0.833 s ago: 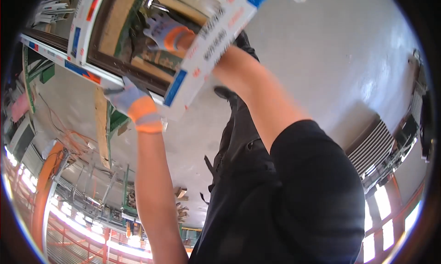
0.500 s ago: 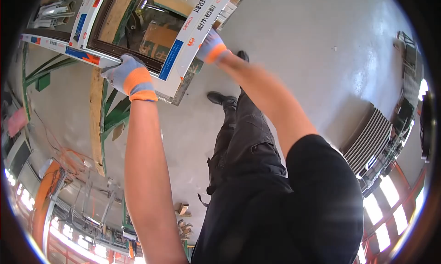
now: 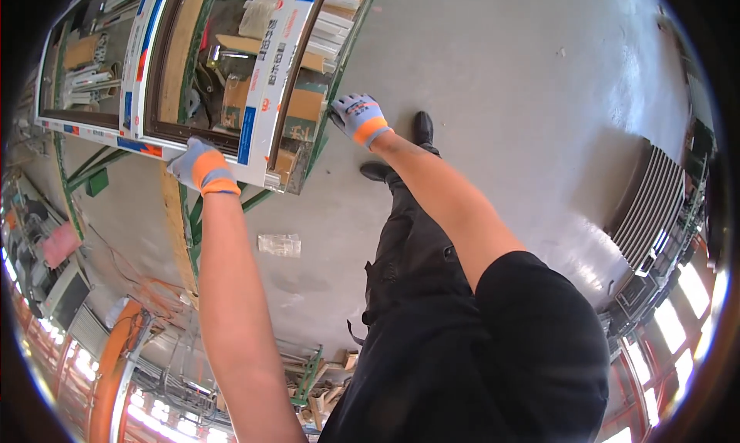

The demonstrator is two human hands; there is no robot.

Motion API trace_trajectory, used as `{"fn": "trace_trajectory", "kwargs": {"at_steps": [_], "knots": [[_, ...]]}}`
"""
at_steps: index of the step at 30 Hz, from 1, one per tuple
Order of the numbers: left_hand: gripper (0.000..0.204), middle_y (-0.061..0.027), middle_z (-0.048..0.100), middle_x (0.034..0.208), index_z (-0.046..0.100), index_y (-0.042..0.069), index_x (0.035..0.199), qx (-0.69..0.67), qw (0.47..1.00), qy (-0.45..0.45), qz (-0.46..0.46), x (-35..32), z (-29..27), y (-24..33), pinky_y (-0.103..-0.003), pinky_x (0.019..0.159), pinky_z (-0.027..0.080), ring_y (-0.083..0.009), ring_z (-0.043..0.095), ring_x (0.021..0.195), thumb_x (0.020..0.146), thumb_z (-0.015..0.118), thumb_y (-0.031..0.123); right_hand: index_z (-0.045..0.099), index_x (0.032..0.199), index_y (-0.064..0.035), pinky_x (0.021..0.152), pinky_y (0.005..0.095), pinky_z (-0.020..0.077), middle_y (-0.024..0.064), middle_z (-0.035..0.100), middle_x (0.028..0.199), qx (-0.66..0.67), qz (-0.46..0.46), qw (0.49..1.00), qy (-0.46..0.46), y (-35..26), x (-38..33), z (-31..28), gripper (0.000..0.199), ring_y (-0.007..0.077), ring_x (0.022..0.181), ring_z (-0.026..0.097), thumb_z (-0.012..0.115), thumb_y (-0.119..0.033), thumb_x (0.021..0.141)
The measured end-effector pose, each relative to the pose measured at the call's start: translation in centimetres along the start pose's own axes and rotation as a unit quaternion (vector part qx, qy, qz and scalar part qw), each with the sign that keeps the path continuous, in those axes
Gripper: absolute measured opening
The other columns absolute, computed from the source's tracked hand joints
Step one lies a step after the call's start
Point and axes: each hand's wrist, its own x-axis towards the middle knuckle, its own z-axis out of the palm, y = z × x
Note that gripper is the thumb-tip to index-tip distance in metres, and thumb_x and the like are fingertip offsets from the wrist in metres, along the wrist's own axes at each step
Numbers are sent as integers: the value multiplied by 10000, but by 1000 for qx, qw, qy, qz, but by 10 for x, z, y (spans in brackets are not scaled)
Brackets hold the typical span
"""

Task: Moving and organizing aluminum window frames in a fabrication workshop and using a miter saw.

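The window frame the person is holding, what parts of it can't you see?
Head view:
- Window frame: its top runs off the picture's upper edge.
- Left hand: its fingertips are hidden behind the frame's lower rail.
- Right hand: the glove hides whether its fingers grip the frame's edge.
- Things behind the frame's glass: too jumbled to tell.

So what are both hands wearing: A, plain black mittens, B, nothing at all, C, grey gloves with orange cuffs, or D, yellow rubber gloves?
C: the left hand and the right hand each show a grey glove with an orange cuff at the edge of the window frame.
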Motion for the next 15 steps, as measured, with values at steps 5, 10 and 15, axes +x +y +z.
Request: {"fn": "trace_trajectory", "kwargs": {"at_steps": [5, 10, 15], "knots": [[639, -159, 646, 975, 433, -65, 1112, 46, 998, 30, -26, -2, 17, 7, -366, 652, 565, -280, 695, 828, 854, 652, 478, 544, 1127, -91, 838, 421, 474, 127, 606, 1059, 23, 56, 994, 96, 3, 2, -16, 421, 299, 1015, 586, 647, -386, 846], [637, -163, 657, 965, 515, -70, 1051, 4, 998, 60, -10, -40, 31, 31, -366, 661, 567, -292, 693, 814, 858, 629, 525, 553, 1087, -98, 822, 427, 482, 105, 636, 1006, 40, 46, 997, 47, 52, 3, -31, 375, 292, 973, 613, 631, -385, 859], [603, -161, 672, 952, 526, -74, 1046, 17, 999, 50, -11, -47, 30, 34, -373, 681, 564, -295, 693, 830, 866, 640, 491, 548, 1093, -90, 785, 439, 498, 124, 652, 963, 109, 80, 991, -20, 67, -9, -40, 338, 330, 919, 634, 589, -357, 891]]}}
